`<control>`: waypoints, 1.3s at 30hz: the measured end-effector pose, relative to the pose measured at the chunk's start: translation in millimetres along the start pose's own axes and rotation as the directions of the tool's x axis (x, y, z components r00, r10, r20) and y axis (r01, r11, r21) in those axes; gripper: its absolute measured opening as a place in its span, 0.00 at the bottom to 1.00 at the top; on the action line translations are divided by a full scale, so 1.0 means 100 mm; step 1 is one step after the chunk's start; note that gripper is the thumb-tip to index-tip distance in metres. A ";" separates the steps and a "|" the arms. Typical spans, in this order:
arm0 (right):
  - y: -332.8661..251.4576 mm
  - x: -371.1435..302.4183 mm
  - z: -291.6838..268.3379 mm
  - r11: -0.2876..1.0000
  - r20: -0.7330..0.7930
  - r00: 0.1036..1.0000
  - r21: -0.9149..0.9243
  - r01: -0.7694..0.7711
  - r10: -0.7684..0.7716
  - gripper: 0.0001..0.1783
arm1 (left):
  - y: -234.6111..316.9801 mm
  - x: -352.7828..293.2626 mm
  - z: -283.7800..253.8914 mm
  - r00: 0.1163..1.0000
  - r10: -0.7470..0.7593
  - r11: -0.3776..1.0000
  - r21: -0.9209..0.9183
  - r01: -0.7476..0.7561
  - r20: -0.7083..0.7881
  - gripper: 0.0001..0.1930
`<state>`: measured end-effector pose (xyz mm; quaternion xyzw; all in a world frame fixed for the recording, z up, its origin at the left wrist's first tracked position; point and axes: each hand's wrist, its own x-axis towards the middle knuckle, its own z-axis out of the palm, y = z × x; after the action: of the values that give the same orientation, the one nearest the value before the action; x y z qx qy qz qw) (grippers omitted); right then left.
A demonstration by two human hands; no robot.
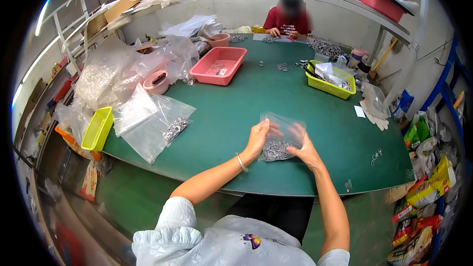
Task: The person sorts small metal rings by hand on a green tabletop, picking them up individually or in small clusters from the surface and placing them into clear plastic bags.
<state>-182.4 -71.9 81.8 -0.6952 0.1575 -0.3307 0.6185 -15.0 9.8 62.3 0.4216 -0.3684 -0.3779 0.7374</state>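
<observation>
Near the front edge of the green table, my two hands have a clear plastic bag (277, 150) between them. Small grey metal rings fill the lower part of the bag; its upper part is slack. My left hand (256, 139) grips the bag's left side, thumb up. On the right side my right hand (306, 149) holds it, the fingers partly blurred and seen through the film. To the left, another clear bag (153, 124) with similar rings (176, 129) lies flat on the table, apart from my hands.
A pink tray (203, 73) stands far left of centre, by heaped plastic bags (111, 69). A yellow-green basket (331, 87) with small parts is at right, a matching bin (97, 129) at the left edge. Loose rings (376, 156) lie at right. A co-worker (287, 19) sits opposite.
</observation>
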 end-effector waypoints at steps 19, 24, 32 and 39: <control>-0.25 -0.47 0.58 0.989 -0.306 0.951 0.124 0.085 -0.044 0.17 | 0.47 -0.98 0.20 0.964 0.048 0.759 0.617 -0.206 0.263 0.54; -0.37 -0.50 0.60 0.932 -0.223 0.968 0.363 -0.023 0.111 0.16 | 0.44 -1.00 0.06 0.971 0.010 0.799 0.582 -0.152 0.241 0.42; -0.16 -0.32 0.31 0.972 0.065 0.997 0.231 -0.044 0.029 0.44 | 0.45 -0.93 0.03 0.989 -0.071 0.926 0.361 0.113 -0.127 0.33; -0.08 -0.31 0.48 0.990 0.274 0.952 0.008 -0.142 0.134 0.36 | 0.51 -1.17 -0.06 0.988 -0.022 0.900 0.428 0.085 -0.151 0.37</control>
<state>-175.8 -14.5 80.7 -0.7128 0.1143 -0.1897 0.6654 -49.2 131.6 79.9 0.6108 -0.3778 -0.2757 0.6389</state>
